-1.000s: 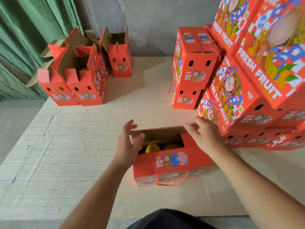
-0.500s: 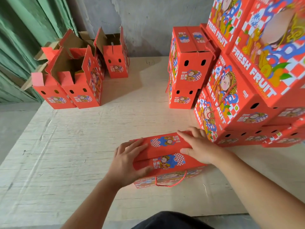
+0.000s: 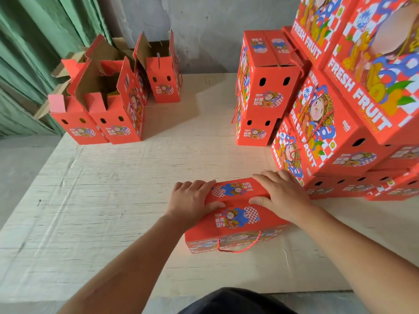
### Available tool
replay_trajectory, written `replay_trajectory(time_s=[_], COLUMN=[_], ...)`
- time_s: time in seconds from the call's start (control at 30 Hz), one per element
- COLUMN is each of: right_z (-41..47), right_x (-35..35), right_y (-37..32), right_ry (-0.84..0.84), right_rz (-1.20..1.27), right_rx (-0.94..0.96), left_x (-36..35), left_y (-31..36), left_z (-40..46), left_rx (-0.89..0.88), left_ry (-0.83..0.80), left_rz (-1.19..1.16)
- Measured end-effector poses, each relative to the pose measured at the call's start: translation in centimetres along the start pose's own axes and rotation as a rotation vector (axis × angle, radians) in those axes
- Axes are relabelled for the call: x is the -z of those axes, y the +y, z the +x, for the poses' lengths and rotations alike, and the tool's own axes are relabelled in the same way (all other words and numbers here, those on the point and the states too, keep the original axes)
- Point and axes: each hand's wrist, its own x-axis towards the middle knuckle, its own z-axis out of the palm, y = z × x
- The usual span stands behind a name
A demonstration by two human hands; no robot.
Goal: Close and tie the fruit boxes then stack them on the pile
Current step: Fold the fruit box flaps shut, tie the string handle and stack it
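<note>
Both hands, left hand (image 3: 192,198) and right hand (image 3: 281,196), grip the fruit box (image 3: 235,218) on pale board (image 3: 102,200).

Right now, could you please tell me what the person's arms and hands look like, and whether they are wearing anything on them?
Both arms are bare as far up as the view shows, with no sleeves in sight. The left hand and right hand wear no gloves, and no rings, watch or bands show. Nails look short and unpainted. Dark clothing appears at the bottom edge.
</note>
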Motion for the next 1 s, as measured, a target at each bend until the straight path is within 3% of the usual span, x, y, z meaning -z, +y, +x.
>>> replay_trajectory(time_s=[0.13,0.5,0.6,0.7,0.73,0.8,0.9,1.0], right_z=[0.2,-0.2,-2.8,-6.5,-7.1,-6.7,-5.2,-4.6], right_x=[-1.0,-1.1,-2.4,-4.7,-4.9,-4.1,-2.1,-1.5], right_y=[-0.5,-1.7,-4.0,-6.3,-6.5,-6.2,-5.6,-6.4], right_ry=[0.033,-0.118,0.056,0.375,0.389,0.283,-0.003,-0.011], right_rz=[0.023,0.122,0.142,0.214,0.227,0.273,0.271,0.212], right_rx=[-0.003,-0.141,-0.15,-0.021,-0.002,-0.029,-0.03,-0.022], left_x=[-0.4,-0.6,-0.8,-0.5,-0.2,0.8,2.5,3.8], left_y=[0.2,-0.1,-0.3,-0.4,-0.4,-0.4,-0.5,-0.7], left_z=[0.0,0.6,0.4,0.8,1.1,1.9,3.0,3.7], left_rx=[0.016,0.047,0.03,0.044,0.049,0.064,0.063,0.076], left_ry=[-0.018,-0.127,-0.122,-0.139,-0.163,-0.226,-0.31,-0.428], left_rz=[0.047,-0.067,-0.087,-0.096,-0.094,-0.096,-0.14,-0.262])
